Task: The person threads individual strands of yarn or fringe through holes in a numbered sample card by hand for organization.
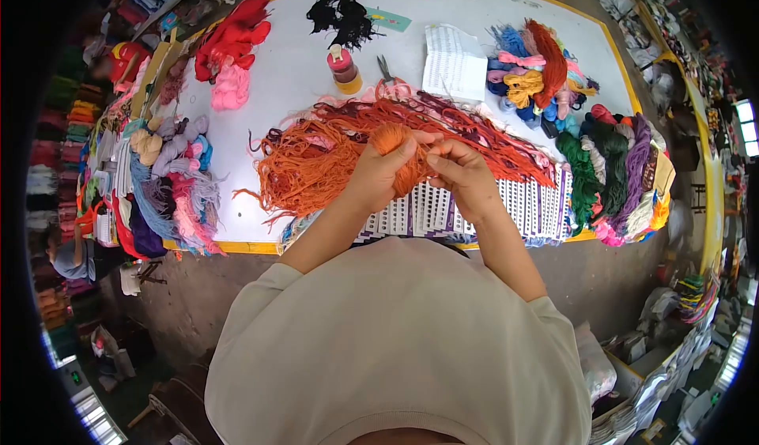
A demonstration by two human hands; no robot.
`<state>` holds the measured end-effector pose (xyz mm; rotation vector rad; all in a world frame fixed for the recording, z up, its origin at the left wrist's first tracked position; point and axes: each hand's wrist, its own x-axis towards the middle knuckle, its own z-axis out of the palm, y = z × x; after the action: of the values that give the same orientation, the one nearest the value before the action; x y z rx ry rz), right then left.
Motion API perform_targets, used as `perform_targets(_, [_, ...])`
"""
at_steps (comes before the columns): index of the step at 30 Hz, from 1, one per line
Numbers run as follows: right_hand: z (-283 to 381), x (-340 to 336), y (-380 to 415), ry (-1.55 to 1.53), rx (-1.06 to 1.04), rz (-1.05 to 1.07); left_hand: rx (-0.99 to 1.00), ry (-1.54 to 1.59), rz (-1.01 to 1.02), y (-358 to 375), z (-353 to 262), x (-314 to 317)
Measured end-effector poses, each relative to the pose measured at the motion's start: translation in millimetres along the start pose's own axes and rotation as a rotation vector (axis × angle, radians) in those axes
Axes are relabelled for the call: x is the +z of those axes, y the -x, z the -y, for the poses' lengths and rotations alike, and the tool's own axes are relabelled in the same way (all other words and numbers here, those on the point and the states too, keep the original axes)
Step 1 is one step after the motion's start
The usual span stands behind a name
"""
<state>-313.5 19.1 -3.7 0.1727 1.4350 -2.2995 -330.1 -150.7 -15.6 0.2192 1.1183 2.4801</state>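
My left hand [381, 173] is closed around a bundle of orange thread [389, 138], thumb across its front. Close beside it, my right hand [465, 178] pinches at the right side of the same bundle, with thumb and fingertips together. Exactly which strands lie between those fingertips is too small to make out. Beneath both hands spreads a large pile of loose orange and red thread [296, 168]. Rows of white cards with dark holes and purple edges [514, 208] lie nearest my body, partly under the threads.
On the white table [285, 58] are red skeins [233, 38], black thread [342, 12], a red-capped bottle [342, 67], scissors [385, 69] and a printed sheet [455, 62]. Multicoloured skeins [174, 180] hang at the left edge; green and purple skeins [613, 168] hang at the right.
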Motion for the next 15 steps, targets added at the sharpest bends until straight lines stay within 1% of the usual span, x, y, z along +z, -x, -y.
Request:
perform_targets(2, [2,2,1,-0.061,0.009,0.003,0.037,-0.089,-0.024,-1,5,-3])
perform_targets(8, [7,4,1,-0.146,0.020,0.004,-0.006,-0.078,-0.104,0,7,0])
perform_targets(12, [3,-2,-1,-0.181,0.008,0.079,-0.047,-0.029,-0.128,0,5,0])
perform_targets(14, [1,-6,-2,-0.210,-0.008,0.104,-0.082,0.002,-0.015,-2,7,-6])
perform_targets(15, [0,-12,-3,-0.168,0.005,0.094,-0.085,0.007,-0.018,-3,7,-5])
